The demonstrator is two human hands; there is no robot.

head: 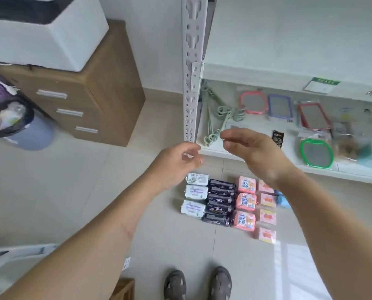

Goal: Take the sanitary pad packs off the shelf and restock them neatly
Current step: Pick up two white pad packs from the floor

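Your left hand [176, 163] hangs in the air with its fingers loosely curled and nothing in them, just in front of the grey slotted shelf post [193, 68]. Your right hand [254, 152] is raised beside it, fingers relaxed and slightly bent, also holding nothing; the two hands are close together but apart.

The sanitary pad packs [228, 202] lie on the tiled floor [72, 191] below your hands, in neat columns in front of the shelf's lower front edge. From left to right you have a column of three white packs [194, 192], a column of dark navy packs [220, 201] touching one another, a column of three pink packs [245, 202] with a printed label, and a column of paler pink packs [267, 215] (the top one is partly hidden by your right wrist). Something blue [281, 199] shows just past that last column, too hidden by your arm to identify.

On the lower shelf board [267, 165], near its left end by the post, lie green hangers [215, 120]. Further right sit framed mirrors [284, 107] in pink, purple, red and green rims, plus blurred packets.

To your left stands a brown drawer cabinet [90, 98] with a white box [44, 33] on top, and a bin [18, 124] lined with a black bag beside it. Your shoes [198, 283] show at the bottom edge.
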